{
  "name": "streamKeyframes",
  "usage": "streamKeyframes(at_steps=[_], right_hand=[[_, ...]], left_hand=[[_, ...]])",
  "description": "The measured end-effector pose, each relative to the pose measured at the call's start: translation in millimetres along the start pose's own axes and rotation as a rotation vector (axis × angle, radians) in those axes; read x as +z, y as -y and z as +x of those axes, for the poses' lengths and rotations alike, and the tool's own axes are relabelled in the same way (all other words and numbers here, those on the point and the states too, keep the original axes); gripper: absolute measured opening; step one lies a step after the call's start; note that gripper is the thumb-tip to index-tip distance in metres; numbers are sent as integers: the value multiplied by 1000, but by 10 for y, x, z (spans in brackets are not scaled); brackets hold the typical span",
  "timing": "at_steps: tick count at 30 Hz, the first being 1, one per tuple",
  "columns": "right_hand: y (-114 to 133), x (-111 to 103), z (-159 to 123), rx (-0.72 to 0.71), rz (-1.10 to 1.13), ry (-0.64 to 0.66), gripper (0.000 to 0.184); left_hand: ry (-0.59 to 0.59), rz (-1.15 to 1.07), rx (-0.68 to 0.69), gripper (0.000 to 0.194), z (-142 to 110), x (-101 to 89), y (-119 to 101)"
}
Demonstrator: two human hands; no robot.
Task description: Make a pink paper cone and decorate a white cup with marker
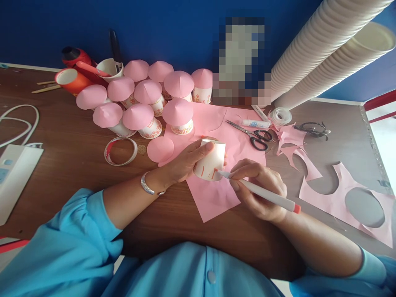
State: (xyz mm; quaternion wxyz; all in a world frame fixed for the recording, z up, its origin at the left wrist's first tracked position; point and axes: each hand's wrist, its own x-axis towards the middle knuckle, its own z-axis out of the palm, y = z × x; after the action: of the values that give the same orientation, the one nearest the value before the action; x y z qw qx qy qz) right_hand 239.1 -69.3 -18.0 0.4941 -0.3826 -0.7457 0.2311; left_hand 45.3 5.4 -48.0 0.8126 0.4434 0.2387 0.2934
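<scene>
My left hand (pixel 193 159) is closed around a white paper cup (pixel 212 154), held upside down with its wider rim toward me. Orange-red strokes mark the cup's side near that rim. My right hand (pixel 260 187) grips a white marker pen (pixel 269 194) with a red end, and its tip meets the cup at the marks. Under both hands lies a sheet of pink paper (pixel 213 204). Beyond my left hand, several cups with pink paper cones (pixel 177 112) on top stand grouped, some with orange-red drawings on their sides.
Scissors (pixel 252 134), a glue stick (pixel 255 123) and clear tape (pixel 280 116) lie beyond the cup. Pink scraps (pixel 334 192) spread at right. Tall stacked cups (pixel 328 49) lean at the back right. A tape roll (pixel 120 151) and a power strip (pixel 20 177) are at left.
</scene>
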Motion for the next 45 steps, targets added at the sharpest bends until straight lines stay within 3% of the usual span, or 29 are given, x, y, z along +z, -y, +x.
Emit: streamKeyframes(at_steps=[13, 19, 28, 45], right_hand=[[8, 0, 3, 14, 73, -16, 17], [-2, -29, 9, 69, 89, -79, 14], [-53, -44, -12, 72, 67, -101, 14], [-27, -22, 11, 71, 46, -36, 12]], left_hand=[[3, -20, -20, 58, 3, -26, 11], [-74, -178, -39, 57, -4, -94, 46], [-96, -333, -81, 49, 15, -160, 43], [-36, -301, -41, 41, 27, -128, 30]])
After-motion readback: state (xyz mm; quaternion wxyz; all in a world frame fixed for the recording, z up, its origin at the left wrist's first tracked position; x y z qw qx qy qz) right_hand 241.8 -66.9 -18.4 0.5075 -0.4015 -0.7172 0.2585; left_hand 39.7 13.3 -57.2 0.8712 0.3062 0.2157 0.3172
